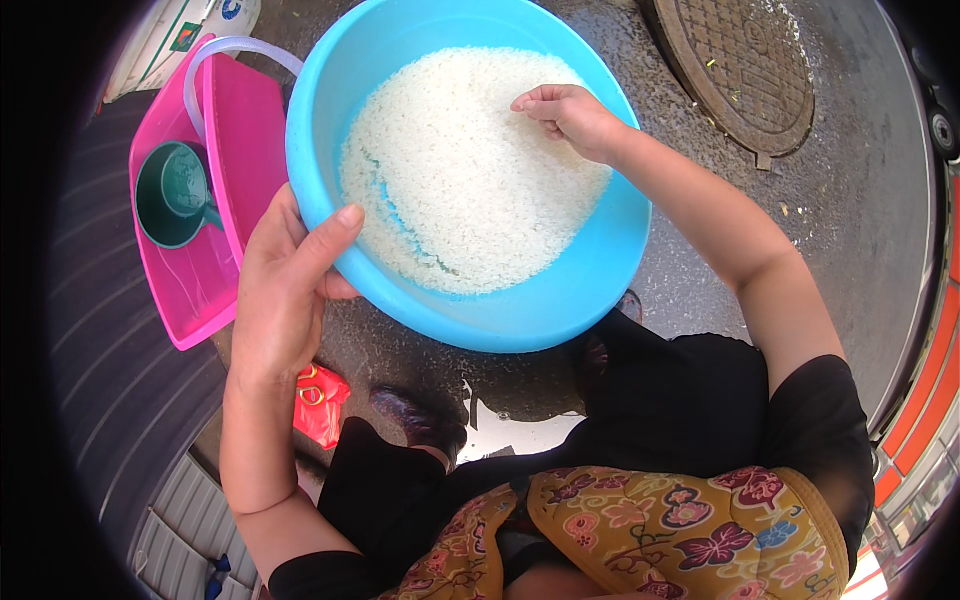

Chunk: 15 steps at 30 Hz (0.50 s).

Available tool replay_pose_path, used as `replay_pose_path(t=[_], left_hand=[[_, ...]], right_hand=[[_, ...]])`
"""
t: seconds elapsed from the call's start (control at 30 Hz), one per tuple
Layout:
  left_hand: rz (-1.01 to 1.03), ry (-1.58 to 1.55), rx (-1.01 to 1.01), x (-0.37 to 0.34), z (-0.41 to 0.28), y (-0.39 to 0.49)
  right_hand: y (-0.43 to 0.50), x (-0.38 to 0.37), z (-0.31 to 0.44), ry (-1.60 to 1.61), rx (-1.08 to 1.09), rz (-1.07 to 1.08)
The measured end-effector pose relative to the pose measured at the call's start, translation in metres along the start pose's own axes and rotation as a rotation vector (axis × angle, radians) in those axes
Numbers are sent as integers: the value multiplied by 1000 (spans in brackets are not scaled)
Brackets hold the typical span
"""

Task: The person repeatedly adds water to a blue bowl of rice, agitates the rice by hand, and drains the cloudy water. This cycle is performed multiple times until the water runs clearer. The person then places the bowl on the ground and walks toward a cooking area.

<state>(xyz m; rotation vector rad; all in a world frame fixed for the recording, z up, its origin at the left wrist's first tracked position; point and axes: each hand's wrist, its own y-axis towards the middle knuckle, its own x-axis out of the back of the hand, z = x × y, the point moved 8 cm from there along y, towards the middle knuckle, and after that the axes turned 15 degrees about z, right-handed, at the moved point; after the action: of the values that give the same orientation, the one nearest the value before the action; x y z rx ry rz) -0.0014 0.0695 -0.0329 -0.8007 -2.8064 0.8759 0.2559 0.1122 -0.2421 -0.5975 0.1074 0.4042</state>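
Observation:
A large round blue plastic basin (480,337) holds a heap of wet white rice (465,165), with a thin gap in the grains at its left side. My left hand (292,262) grips the basin's left rim, thumb on top and fingers underneath. Over the rice's upper right part is my right hand (559,116), its thumb and forefinger brought together and the other fingers curled; whether a few grains lie between the fingertips I cannot tell. Left of the basin stands a pink plastic tub (255,135) with a green plastic dipper (172,195) in it and a clear hose (247,43) over its edge.
A round metal manhole cover (742,67) lies in the wet pavement at the upper right. A red plastic packet (321,409) is on the ground near my boot (424,416). A white printed sack (161,45) stands behind the tub. Dark corrugated sheeting (127,262) lines the left.

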Motion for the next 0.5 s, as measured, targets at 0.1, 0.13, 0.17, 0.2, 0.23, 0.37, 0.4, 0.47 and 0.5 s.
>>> replay_pose_path(t=[0.1, 0.13, 0.17, 0.2, 0.23, 0.37, 0.4, 0.47, 0.5], left_hand=[[15, 14, -2, 0, -1, 1], [12, 17, 10, 1, 0, 1], [17, 17, -6, 0, -1, 1], [14, 14, -11, -1, -1, 1], [10, 11, -16, -2, -1, 2], [-19, -3, -26, -3, -2, 0], [-18, -4, -27, -3, -2, 0], [-9, 0, -27, -3, -2, 1], [-2, 5, -26, -2, -2, 2]], right_hand=[[-2, 0, 1, 36, 16, 6], [-3, 0, 2, 44, 19, 13], [-3, 0, 2, 54, 22, 21], [-4, 0, 3, 49, 21, 20], [-5, 0, 4, 44, 21, 19], [-9, 0, 6, 1, 15, 13], [-10, 1, 5, 6, 9, 4], [-10, 0, 5, 0, 9, -4], [-10, -1, 5, 9, 18, 0]])
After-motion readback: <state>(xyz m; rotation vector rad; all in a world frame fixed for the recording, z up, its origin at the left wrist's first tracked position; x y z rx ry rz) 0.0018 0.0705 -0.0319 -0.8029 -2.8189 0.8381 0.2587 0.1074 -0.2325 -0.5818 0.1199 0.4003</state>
